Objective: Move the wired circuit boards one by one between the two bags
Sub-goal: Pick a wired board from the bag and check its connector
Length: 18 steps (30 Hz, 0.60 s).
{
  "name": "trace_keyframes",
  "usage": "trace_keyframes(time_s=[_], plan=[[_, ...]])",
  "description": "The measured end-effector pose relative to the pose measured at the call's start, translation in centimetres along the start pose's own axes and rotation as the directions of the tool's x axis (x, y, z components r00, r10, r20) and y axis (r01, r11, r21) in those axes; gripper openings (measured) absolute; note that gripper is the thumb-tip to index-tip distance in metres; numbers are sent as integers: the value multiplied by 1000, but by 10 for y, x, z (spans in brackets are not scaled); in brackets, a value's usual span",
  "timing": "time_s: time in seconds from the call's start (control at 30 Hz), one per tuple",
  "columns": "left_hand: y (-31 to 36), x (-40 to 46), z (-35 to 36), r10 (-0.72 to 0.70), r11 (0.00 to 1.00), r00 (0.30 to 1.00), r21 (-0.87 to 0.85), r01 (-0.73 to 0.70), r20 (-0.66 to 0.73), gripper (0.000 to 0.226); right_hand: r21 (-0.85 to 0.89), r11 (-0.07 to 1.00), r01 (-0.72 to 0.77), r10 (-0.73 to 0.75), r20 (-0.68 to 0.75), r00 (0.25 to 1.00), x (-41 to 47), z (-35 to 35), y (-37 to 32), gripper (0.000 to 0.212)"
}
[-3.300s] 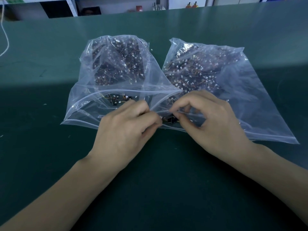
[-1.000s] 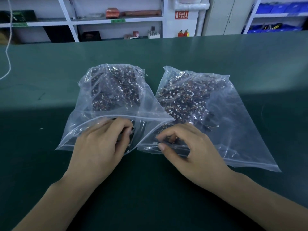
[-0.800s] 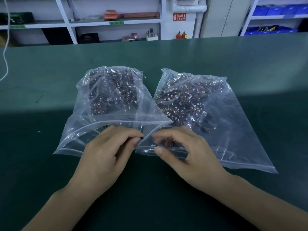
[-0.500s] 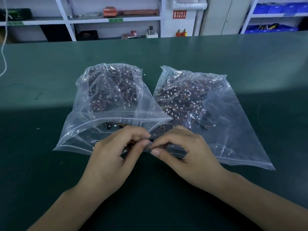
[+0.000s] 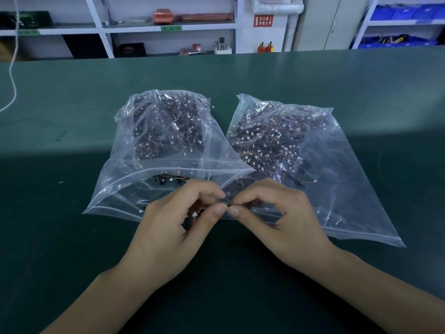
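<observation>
Wired dark circuit boards (image 5: 269,141) fill two clear plastic zip bags (image 5: 154,189) lying side by side on the green tabletop (image 5: 72,97). Left hand (image 5: 168,232) and right hand (image 5: 281,218), apart a second ago, now meet, pinching one small board (image 5: 196,212) between the bag mouths: a hand-over, probably. White shelving (image 5: 144,27) stands behind.
</observation>
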State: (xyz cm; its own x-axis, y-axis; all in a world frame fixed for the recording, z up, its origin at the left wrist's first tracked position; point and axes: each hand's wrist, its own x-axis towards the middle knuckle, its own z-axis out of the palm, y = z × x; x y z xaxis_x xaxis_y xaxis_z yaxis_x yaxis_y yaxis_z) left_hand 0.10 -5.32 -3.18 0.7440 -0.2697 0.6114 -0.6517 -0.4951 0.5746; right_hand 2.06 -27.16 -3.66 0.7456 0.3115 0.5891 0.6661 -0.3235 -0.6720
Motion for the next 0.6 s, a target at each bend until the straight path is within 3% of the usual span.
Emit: trace_keyframes(time_s=[0.17, 0.6], plan=[[-5, 1, -2, -57, 993, 998, 99, 59, -23, 14, 7, 999, -36, 36, -26, 999, 1, -2, 0, 8], [-3, 1, -2, -35, 996, 999, 81, 33, 22, 14, -5, 999, -50, 50, -27, 998, 1, -4, -4, 7]])
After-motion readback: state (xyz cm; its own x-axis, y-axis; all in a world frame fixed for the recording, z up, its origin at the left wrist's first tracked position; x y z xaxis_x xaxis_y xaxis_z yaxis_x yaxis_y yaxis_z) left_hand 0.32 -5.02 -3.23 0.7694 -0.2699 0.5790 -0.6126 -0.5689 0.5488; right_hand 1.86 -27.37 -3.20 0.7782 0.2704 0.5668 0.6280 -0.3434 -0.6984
